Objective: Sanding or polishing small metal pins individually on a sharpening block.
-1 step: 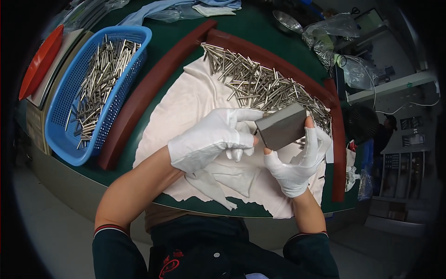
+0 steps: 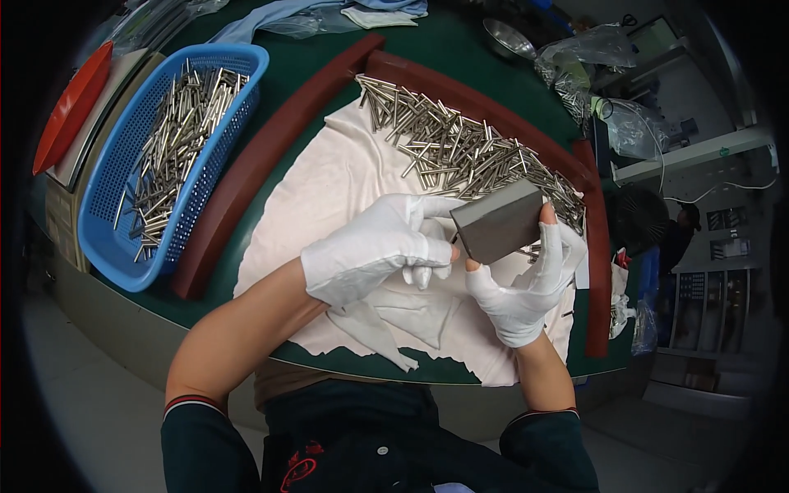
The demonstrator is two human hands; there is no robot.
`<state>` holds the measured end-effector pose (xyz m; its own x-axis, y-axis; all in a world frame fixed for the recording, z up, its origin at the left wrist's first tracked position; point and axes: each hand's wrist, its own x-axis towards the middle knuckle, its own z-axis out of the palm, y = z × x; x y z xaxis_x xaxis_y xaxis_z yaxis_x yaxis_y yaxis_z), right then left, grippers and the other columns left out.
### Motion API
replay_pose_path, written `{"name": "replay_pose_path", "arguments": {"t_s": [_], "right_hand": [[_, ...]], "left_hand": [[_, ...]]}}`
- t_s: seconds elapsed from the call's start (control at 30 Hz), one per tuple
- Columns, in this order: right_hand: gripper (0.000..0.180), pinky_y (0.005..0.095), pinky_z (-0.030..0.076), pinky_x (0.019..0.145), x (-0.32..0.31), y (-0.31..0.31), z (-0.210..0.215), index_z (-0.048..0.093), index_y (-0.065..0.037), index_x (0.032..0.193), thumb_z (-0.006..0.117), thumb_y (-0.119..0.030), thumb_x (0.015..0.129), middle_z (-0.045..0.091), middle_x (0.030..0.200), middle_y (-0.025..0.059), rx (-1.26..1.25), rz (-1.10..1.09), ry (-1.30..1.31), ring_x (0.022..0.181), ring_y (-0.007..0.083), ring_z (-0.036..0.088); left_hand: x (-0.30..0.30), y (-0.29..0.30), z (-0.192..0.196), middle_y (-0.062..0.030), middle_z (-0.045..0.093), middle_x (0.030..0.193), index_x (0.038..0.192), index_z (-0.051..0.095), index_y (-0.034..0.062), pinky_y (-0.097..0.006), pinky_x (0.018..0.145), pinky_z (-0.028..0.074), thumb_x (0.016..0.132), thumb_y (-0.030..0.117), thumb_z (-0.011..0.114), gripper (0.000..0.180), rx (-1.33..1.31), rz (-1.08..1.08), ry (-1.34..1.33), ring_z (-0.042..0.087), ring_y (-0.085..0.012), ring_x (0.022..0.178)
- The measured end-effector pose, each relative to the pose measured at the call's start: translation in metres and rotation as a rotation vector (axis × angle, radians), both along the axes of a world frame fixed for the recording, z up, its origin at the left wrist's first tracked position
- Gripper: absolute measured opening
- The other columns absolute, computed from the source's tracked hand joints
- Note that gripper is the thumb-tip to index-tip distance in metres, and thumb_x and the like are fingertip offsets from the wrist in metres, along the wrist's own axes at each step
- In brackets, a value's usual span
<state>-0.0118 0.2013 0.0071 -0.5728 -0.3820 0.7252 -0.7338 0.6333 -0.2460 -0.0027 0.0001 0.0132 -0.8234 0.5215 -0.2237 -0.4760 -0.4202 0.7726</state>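
Note:
My right hand (image 2: 526, 287), in a white glove with bare fingertips, grips a grey rectangular block (image 2: 500, 222) by its lower and right edges. It is tilted above the cloth. At the block's left edge is my left hand (image 2: 370, 246), gloved the same way. Its index finger reaches the block's upper left corner, and the thumb is bent in close below. A small dark tip shows by that thumb; the glove hides what the fingers hold, if anything. Beyond both hands, a heap of shiny metal pins (image 2: 460, 144) lies on the pale pink cloth (image 2: 288, 222).
A blue perforated basket (image 2: 103, 205) with many metal pins stands at the left, beside an orange-red tray (image 2: 74, 111). Dark red bars (image 2: 275, 164) border the cloth on the green table (image 2: 308, 62). A metal bowl (image 2: 508, 39) and plastic bags (image 2: 596, 45) lie at the far right.
My left hand has shifted very slightly to the right against the block's edge. The block and my right hand look almost the same.

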Motion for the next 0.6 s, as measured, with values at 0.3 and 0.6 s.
{"name": "replay_pose_path", "arguments": {"t_s": [0.3, 0.6], "right_hand": [[0.091, 0.0325, 0.041, 0.083, 0.001, 0.010, -0.004, 0.036, 0.002, 0.136, 0.080, -0.016, 0.058, 0.040, 0.112, 0.0128, -0.084, 0.010, -0.097, 0.098, 0.0227, 0.045], [0.091, 0.0331, 0.041, 0.082, 0.001, 0.011, -0.007, 0.037, 0.002, 0.135, 0.080, -0.019, 0.058, 0.041, 0.109, 0.0129, -0.101, -0.011, -0.113, 0.098, 0.0234, 0.045]], "left_hand": [[-0.001, -0.005, -0.001, 0.0005, 0.053, 0.076, 0.132, 0.038, -0.0034, -0.014, 0.046, 0.040, 0.081, 0.005, 0.065, 0.058, 0.194, 0.073, -0.089, 0.050, -0.0041, 0.052], [-0.003, -0.003, -0.011, -0.0027, 0.055, 0.076, 0.132, 0.038, -0.0035, -0.015, 0.047, 0.042, 0.080, 0.004, 0.065, 0.059, 0.245, 0.069, -0.093, 0.054, -0.0070, 0.058]]}}
